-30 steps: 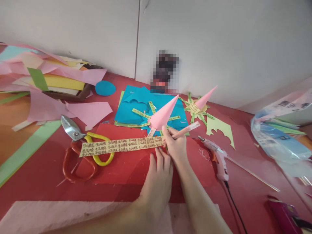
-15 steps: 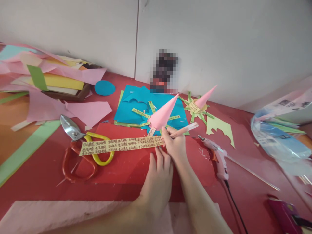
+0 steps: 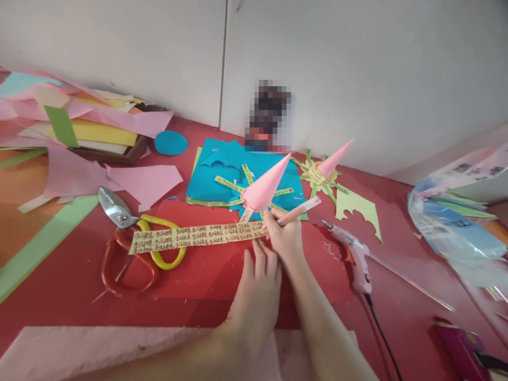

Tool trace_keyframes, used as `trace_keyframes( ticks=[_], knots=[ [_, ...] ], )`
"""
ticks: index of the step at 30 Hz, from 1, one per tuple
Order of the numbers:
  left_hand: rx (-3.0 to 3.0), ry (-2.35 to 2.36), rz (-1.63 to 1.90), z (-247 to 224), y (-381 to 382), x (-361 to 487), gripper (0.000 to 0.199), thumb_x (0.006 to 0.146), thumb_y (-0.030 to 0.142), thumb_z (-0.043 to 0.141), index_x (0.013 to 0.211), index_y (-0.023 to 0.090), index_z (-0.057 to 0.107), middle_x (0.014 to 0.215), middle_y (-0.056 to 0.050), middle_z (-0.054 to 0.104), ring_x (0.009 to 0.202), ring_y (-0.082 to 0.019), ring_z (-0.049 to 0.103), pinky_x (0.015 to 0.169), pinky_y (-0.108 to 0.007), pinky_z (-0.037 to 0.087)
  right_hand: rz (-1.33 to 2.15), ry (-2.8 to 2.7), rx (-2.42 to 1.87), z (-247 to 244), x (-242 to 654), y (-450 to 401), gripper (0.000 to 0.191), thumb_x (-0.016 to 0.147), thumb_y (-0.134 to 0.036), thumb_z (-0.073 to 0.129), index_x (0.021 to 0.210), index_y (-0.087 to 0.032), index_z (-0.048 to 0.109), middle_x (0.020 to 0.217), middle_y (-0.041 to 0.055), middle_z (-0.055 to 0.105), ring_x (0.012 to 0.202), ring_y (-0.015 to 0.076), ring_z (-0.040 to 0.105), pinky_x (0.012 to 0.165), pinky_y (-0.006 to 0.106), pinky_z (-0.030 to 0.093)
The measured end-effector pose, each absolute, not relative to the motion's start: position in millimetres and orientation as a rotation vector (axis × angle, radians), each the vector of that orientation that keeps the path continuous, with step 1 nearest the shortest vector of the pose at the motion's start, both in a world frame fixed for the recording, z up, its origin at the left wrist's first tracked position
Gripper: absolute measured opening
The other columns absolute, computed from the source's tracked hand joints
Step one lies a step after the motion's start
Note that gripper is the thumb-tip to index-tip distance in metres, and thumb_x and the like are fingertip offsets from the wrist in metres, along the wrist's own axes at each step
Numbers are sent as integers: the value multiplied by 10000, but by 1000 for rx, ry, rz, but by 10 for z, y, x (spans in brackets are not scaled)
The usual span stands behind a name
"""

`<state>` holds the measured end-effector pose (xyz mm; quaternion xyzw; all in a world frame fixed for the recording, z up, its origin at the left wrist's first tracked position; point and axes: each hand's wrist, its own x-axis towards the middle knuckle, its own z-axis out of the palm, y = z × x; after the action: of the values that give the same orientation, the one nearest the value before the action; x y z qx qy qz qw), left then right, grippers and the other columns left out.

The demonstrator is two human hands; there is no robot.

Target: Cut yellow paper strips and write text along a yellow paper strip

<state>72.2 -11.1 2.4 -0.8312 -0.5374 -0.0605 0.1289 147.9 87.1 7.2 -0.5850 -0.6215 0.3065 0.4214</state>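
Between the fingers of my right hand (image 3: 284,235) is a pen (image 3: 299,210), its lower end at the right part of a long yellow paper strip (image 3: 198,236). Rows of handwritten characters cover the strip. My left hand (image 3: 257,278) lies flat with fingers stretched, their tips at the strip's lower edge. Just behind the strip stands a pink paper cone (image 3: 265,186) on a blue paper base, with written green strips radiating outward. The strip's left end rests over the handles of scissors (image 3: 119,217). Red paper (image 3: 190,278) lies beneath.
A glue gun (image 3: 355,251) with a cord lies at right. Behind it are a second pink cone (image 3: 337,159) and a cut yellow-green paper piece (image 3: 359,208). Blue sheets (image 3: 202,180) lie at the back. Paper scraps fill a tray (image 3: 130,151) at left; a plastic bag (image 3: 456,222) sits far right.
The pen's upper end has shifted slightly left and up as my right hand moves a little. My left hand stays in place.
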Motion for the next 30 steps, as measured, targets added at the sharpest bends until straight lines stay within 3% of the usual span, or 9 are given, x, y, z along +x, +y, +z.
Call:
trace_keyframes(
  ticks=[6,30],
  knots=[
    [-2431,-1565,-192,21,-116,724,428,790,240,490,1168,76,604,1176,-187,581,1156,-329,509,919,-440,455,675,-1571,-1484,62,1484,875,336,789,-290,488,476,-197,408,406,-54,363,428,81,345,448,216,293],
    [-2423,-1548,-193,22,-107,713,430,781,249,496,1158,77,610,1166,-190,588,1145,-331,517,913,-439,455,609,-1568,-1483,70,1483,873,343,804,-303,469,483,-199,408,417,-42,387,440,89,347,450,222,280]
  ],
)
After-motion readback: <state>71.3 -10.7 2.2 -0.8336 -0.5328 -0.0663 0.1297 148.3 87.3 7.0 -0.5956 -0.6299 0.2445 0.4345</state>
